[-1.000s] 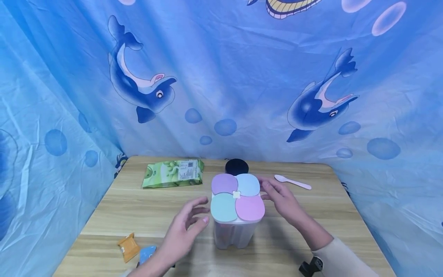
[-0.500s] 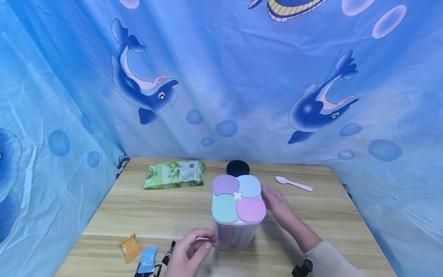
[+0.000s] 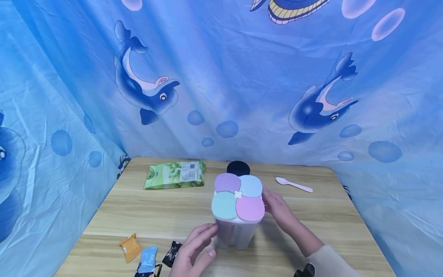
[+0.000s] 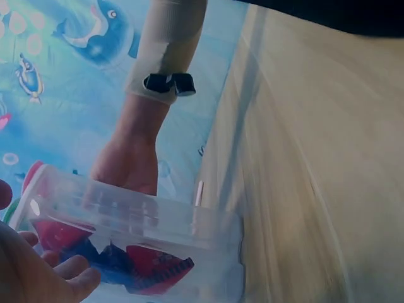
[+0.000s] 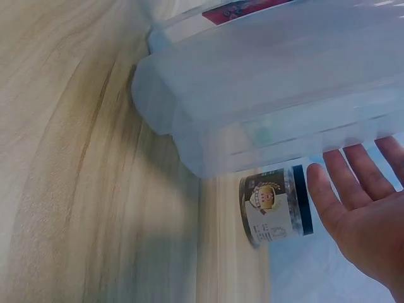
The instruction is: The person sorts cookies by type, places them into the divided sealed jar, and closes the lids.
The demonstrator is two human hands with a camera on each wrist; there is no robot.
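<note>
A clear plastic storage canister (image 3: 235, 234) stands upright on the wooden table, its lid (image 3: 237, 198) made of purple, pale blue, teal and pink petals. Red and dark blue wrapped packets (image 4: 158, 268) show through its wall in the left wrist view. My left hand (image 3: 194, 250) is at the canister's front left, loosely bent, fingertips right at the side just below the lid. On the opposite side my right hand (image 3: 281, 211) lies with its extended fingers along the wall, partly hidden behind the lid in the head view.
Behind the canister stands a labelled jar (image 5: 271, 205) with a black lid. A green snack bag (image 3: 174, 175) lies at the back left, a pink spoon (image 3: 294, 184) at the back right. Orange (image 3: 130, 248), blue (image 3: 148, 259) and black (image 3: 172, 254) small packets are at the front left.
My left hand has come down and right to the canister's front left side, uncovering the small packets. My right hand has slid slightly along the right side. The lid's left part looks slightly higher.
</note>
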